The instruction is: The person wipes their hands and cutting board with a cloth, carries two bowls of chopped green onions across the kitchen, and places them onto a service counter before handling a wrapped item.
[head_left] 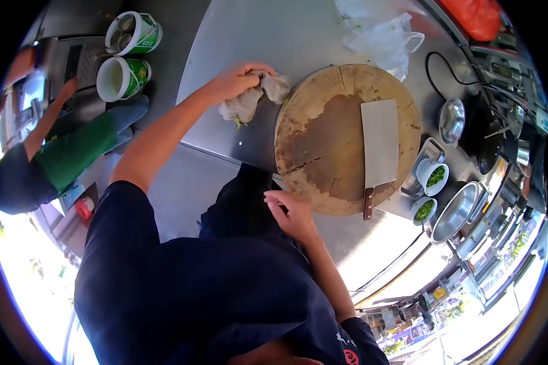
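From here I see the left hand (240, 83) closed around a bunched cloth (239, 108) on the desk (249, 36), just off the chopping block's (326, 152) ten o'clock edge. The cloth's long axis slants from eight to two o'clock, its two o'clock end towards the block. The right hand (295, 220), farther from it, is bare, fingers loosely parted, by the block's seven o'clock rim.

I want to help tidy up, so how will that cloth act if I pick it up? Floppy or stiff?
The cloth would probably flop, since it bunches into soft, crumpled folds in the left hand. It is likely fairly light, being a small bundle beside that hand, and its uneven shape should keep it from rolling.
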Motion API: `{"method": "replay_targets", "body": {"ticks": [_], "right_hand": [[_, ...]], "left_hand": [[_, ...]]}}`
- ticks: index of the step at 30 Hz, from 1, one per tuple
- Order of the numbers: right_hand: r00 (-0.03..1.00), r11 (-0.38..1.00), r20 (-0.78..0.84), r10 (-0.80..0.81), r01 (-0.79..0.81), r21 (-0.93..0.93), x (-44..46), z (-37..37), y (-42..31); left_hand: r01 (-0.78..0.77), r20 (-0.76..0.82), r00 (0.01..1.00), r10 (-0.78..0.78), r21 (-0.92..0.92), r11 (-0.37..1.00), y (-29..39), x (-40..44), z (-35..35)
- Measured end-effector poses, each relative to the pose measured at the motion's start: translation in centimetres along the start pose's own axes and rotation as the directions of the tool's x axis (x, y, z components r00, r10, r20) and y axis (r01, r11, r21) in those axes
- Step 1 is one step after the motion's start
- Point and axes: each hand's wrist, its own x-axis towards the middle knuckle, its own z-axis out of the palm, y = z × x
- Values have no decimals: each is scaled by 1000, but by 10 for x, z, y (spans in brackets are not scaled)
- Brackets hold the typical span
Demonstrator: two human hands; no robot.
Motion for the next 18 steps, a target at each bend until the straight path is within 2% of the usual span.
{"method": "replay_targets", "body": {"ticks": [2,3,4,5,6,7,8,9,11,12,13,14,15,16,17,18], "right_hand": [[982,997,191,-4,18,-72,6,11,9],[978,999,210,15,-6,-47,-35,31,17],[972,999,233,-5,15,-38,-25,38,32],[966,998,256,-39,48,-29,-9,45,48],[963,1000,269,12,-18,21,-21,53,56],[960,996,279,27,-49,72,-14,63,73],[947,981,322,18,-79,178,0,76,96],[912,905,402,81,-237,355,1,86,109],[871,801,461,171,-395,450,19,105,127],[860,733,476,185,-443,516,24,116,129],[860,721,479,175,-443,532,29,130,138],[851,551,490,188,-504,665,39,142,149],[840,355,507,195,-542,762,52,156,163],[812,283,528,248,-582,763,64,168,173],[812,273,525,254,-581,767,73,171,179],[837,160,506,207,-539,827,83,177,184]], "left_hand": [[-35,-138,990,-32,-455,890,15,2,-15],[2,-133,989,-71,-461,887,21,-37,9],[-143,-335,940,-61,-552,821,41,-37,2],[-313,-524,849,-62,-594,741,54,-38,-6],[-391,-558,829,-19,-604,695,51,-50,-7],[-399,-568,823,-3,-581,709,48,-55,-18],[-494,-674,738,48,-490,718,44,-59,-32],[-559,-756,650,74,-410,720,38,-70,-36],[-553,-771,630,91,-362,751,11,-84,-40],[-449,-761,646,62,-312,837,-11,-89,-41],[-334,-751,659,30,-257,907,-25,-93,-39],[-196,-701,713,15,-179,964,-45,-94,-31],[-18,-711,677,187,239,971,-71,-89,-20],[27,-679,629,380,507,861,-91,-85,-12],[82,-589,589,554,725,684,-106,-80,-5],[80,-582,600,549,727,682,-109,-78,-4]]}}
